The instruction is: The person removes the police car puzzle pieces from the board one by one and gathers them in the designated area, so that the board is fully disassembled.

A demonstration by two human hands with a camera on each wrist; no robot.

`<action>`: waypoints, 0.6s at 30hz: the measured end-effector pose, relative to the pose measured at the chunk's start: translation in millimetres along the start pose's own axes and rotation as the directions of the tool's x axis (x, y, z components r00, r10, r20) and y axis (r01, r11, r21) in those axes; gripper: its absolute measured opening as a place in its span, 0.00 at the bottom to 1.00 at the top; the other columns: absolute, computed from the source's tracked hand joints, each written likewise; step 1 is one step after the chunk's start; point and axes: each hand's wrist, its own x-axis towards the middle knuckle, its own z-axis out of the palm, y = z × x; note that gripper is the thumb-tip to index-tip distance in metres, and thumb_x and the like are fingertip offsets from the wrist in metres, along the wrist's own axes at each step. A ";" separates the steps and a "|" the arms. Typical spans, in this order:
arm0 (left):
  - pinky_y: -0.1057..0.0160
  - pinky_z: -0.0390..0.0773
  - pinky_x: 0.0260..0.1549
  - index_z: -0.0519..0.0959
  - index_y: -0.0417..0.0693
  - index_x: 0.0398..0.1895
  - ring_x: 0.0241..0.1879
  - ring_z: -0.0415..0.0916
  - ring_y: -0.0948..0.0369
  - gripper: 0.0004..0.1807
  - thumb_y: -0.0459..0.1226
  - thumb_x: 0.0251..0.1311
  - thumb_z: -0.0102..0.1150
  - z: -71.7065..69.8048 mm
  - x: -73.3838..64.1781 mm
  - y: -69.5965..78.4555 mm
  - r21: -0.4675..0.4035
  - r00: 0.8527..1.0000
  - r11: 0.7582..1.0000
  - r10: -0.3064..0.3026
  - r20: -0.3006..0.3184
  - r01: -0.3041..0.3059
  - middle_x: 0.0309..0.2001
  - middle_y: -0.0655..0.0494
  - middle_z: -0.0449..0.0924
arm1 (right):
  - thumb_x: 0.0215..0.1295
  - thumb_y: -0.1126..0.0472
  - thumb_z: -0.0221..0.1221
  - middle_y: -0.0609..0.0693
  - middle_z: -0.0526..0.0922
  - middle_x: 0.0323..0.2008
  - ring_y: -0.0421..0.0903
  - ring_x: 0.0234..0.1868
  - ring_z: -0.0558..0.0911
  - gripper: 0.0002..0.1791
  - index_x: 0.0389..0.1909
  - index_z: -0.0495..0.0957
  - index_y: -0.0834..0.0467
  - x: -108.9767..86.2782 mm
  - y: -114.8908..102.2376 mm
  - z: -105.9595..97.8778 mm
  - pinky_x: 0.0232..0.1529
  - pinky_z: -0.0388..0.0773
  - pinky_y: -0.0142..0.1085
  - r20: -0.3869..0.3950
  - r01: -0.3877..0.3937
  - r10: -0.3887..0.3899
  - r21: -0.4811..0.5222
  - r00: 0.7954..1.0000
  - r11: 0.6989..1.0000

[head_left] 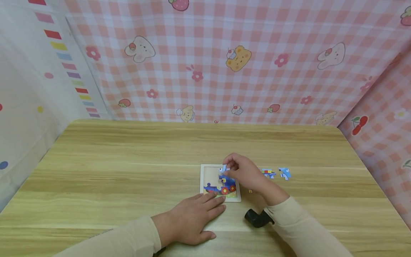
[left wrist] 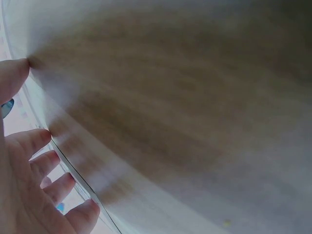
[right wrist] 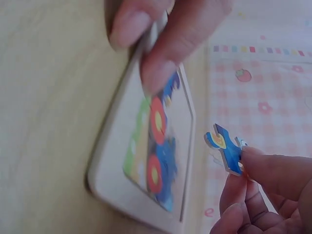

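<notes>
A small jigsaw board (head_left: 202, 180) with a pale frame lies on the table, a blue train with red wheels partly laid in its lower and right parts. My left hand (head_left: 196, 216) rests palm down with fingers spread, its fingertips on the board's near edge. In the right wrist view those fingers (right wrist: 161, 78) lie over the frame. Above the board's far right corner, my right hand (head_left: 245, 173) pinches a blue puzzle piece (right wrist: 228, 148) between thumb and fingers. The left wrist view has the left hand (left wrist: 34, 195) at its side, with blurred tabletop beyond.
Two loose puzzle pieces, one with a red and yellow print (head_left: 268, 173) and one light blue (head_left: 284, 173), lie right of the board. A smaller piece (head_left: 250, 191) sits beside the right forearm. A black device (head_left: 257, 218) is at the right wrist. Checked cloth (head_left: 208, 92) hangs behind the table.
</notes>
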 end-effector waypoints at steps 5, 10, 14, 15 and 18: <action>0.58 0.63 0.65 0.64 0.51 0.71 0.71 0.57 0.52 0.36 0.60 0.65 0.46 -0.3 -0.3 0.4 -0.004 1.000 1.000 -0.003 0.008 0.003 0.72 0.54 0.60 | 0.63 0.68 0.61 0.53 0.77 0.36 0.47 0.37 0.74 0.10 0.44 0.76 0.64 -3.1 5.9 -12.4 0.38 0.73 0.36 -0.031 0.026 -0.027 -0.027 0.999 0.999; 0.58 0.63 0.65 0.63 0.51 0.71 0.71 0.57 0.53 0.36 0.60 0.65 0.46 -0.2 -0.3 0.4 -0.003 1.000 1.000 -0.005 0.007 0.005 0.72 0.54 0.60 | 0.64 0.68 0.60 0.53 0.76 0.36 0.47 0.37 0.74 0.11 0.46 0.75 0.64 -7.8 11.3 -24.7 0.37 0.74 0.36 -0.046 -0.006 0.005 -0.027 0.999 1.000; 0.58 0.63 0.65 0.63 0.51 0.72 0.71 0.57 0.53 0.37 0.60 0.65 0.45 0.1 -0.4 0.2 -0.003 1.000 1.000 -0.007 0.007 0.007 0.72 0.54 0.60 | 0.65 0.67 0.59 0.54 0.77 0.36 0.47 0.37 0.74 0.10 0.46 0.75 0.64 -11.8 14.7 -34.0 0.37 0.74 0.36 -0.057 -0.019 0.017 -0.034 0.998 0.999; 0.58 0.63 0.65 0.63 0.51 0.72 0.71 0.57 0.53 0.37 0.60 0.65 0.45 0.2 -0.4 0.1 -0.003 1.000 1.000 -0.008 0.009 0.008 0.72 0.54 0.60 | 0.65 0.67 0.59 0.54 0.77 0.37 0.47 0.37 0.74 0.10 0.46 0.75 0.65 -12.9 15.8 -36.4 0.38 0.74 0.36 -0.060 -0.018 0.016 -0.040 0.998 0.999; 0.58 0.63 0.65 0.62 0.51 0.72 0.71 0.56 0.53 0.37 0.60 0.66 0.45 0.2 -0.4 0.0 -0.008 1.000 1.000 -0.009 0.018 0.009 0.72 0.54 0.59 | 0.65 0.67 0.59 0.54 0.77 0.37 0.47 0.36 0.74 0.10 0.46 0.75 0.65 -16.2 19.1 -43.1 0.37 0.73 0.35 -0.072 -0.017 0.013 -0.054 0.997 0.998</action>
